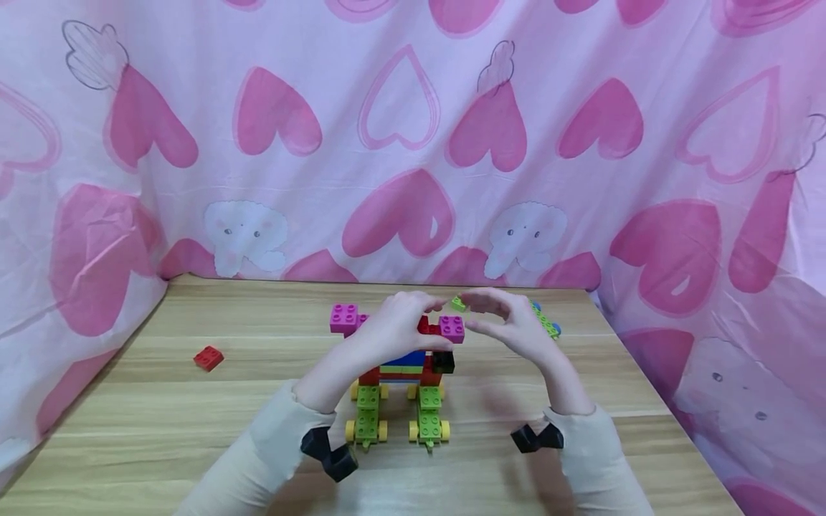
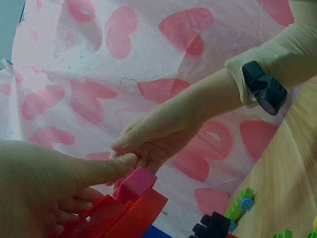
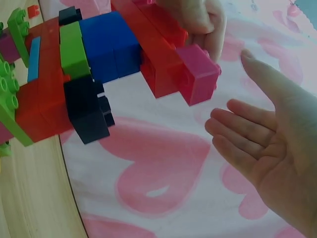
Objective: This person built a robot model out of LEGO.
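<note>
A figure of toy building blocks stands on the table, with a red row (image 3: 158, 64) and a pink brick at each end of its top. My left hand (image 1: 400, 330) is at this top row, thumb and fingers parted, partly hiding the bricks. The left thumb (image 2: 106, 168) lies close over the right-end pink brick (image 2: 136, 184). To the right of that brick, my right hand (image 1: 510, 322) is raised with spread, gently bent fingers and nothing in it. Lower down, blue bricks (image 3: 111, 47) and a black brick (image 3: 86, 109) show in the right wrist view.
Green wheeled bases (image 1: 366, 416) carry the figure. A loose red brick (image 1: 209, 357) lies on the left of the wooden table (image 1: 129, 430). Behind the right hand are a small green brick (image 1: 458, 304) and a green piece with blue wheels (image 1: 545, 320). A heart-patterned curtain (image 1: 400, 93) surrounds the table.
</note>
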Demonstrator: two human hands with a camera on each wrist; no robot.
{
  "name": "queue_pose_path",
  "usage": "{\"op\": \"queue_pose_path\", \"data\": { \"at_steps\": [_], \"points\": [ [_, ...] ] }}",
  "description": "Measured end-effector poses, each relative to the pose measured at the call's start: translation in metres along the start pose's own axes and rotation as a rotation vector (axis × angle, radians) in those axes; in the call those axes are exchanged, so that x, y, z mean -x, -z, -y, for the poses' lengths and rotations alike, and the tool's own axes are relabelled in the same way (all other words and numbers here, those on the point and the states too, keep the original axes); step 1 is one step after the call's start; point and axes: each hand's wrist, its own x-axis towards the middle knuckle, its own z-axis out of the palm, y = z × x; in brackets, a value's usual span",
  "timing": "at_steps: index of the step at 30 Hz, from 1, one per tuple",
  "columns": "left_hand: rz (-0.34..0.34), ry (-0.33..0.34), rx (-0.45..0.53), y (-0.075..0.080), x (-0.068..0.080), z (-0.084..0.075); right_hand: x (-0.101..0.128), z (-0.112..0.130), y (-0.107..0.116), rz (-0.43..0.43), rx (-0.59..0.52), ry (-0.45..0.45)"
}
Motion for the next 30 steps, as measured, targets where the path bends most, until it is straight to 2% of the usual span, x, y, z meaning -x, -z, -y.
{"op": "queue_pose_path", "data": {
  "at_steps": [7,10,19,25,30],
  "points": [
    [-0.086,-0.031,0.067,0.0,-0.004,-0.001,-0.009,-0.016,0.004,-0.109,-0.043,-0.054],
    [-0.101,-0.044,0.077,-0.002,-0.005,0.0,-0.015,-0.027,0.004,-0.154,-0.05,-0.084],
    [-0.053,-0.028,0.038,-0.006,-0.006,0.004,-0.029,-0.075,0.002,-0.255,0.022,-0.172],
    [-0.021,0.007,0.037,-0.007,-0.007,0.004,-0.036,-0.104,-0.001,-0.254,0.048,-0.255],
    [-0.004,0.045,0.045,-0.009,-0.007,0.004,-0.039,-0.126,-0.002,-0.221,0.036,-0.324]
  ]
}}
